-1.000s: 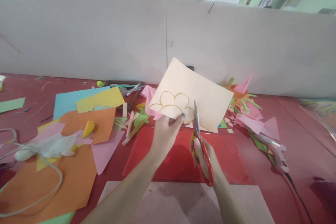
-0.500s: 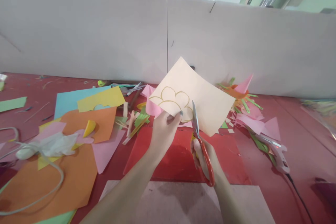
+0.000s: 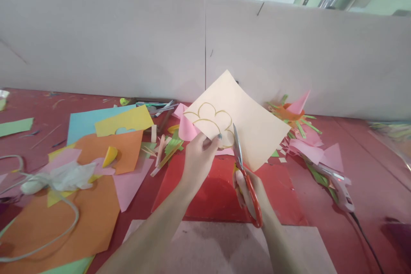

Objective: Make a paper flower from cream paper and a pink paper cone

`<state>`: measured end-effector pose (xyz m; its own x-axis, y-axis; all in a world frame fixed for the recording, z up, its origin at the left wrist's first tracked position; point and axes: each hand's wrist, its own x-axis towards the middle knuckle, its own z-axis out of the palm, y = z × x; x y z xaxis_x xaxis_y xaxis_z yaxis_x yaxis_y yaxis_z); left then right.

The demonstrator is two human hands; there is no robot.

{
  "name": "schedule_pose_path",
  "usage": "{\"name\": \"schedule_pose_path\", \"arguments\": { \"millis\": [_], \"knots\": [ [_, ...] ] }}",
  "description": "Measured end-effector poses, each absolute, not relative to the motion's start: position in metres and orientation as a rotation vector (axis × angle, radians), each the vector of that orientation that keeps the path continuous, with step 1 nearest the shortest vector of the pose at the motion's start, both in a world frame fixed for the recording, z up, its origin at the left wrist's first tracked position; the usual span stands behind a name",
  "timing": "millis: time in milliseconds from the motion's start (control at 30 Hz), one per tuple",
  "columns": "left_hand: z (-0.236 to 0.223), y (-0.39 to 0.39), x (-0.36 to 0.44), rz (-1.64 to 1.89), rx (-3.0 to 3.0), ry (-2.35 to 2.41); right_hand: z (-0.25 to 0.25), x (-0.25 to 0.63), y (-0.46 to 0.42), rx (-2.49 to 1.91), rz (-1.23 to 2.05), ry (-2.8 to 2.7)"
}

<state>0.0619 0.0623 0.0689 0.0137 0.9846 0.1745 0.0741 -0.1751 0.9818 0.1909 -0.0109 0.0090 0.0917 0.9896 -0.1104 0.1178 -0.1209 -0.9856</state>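
one cream sheet (image 3: 253,120) is held up in the middle of the scene, above the far part of a red board (image 3: 208,192) on the red tabletop (image 3: 369,158). a scalloped, petal-like outline (image 3: 207,122) is drawn on its left part. the left hand (image 3: 197,158) has its fingers clamped on the sheet's near left edge, thumb on top. the right hand (image 3: 245,188) has its fingers closed around the red handles of the scissors (image 3: 238,152); the blades point far, just right of the outline, and i cannot tell whether they are parted. a pink paper cone (image 3: 186,130) is just left of the sheet. orange paper (image 3: 86,214) lies at the left, and a glue gun (image 3: 340,190) lies at the right
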Motion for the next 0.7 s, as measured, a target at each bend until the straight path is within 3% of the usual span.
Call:
{"name": "schedule_pose_path", "arguments": {
  "millis": [400, 700],
  "knots": [
    [0.069, 0.064, 0.059, 1.310, 1.419, 1.167, 0.009, 0.190, -0.010, -1.446, 1.259, -1.115],
    [0.074, 0.064, 0.056, 1.406, 1.488, 1.339, 0.004, 0.194, -0.012, -1.075, 1.494, -1.230]
  ]
}}
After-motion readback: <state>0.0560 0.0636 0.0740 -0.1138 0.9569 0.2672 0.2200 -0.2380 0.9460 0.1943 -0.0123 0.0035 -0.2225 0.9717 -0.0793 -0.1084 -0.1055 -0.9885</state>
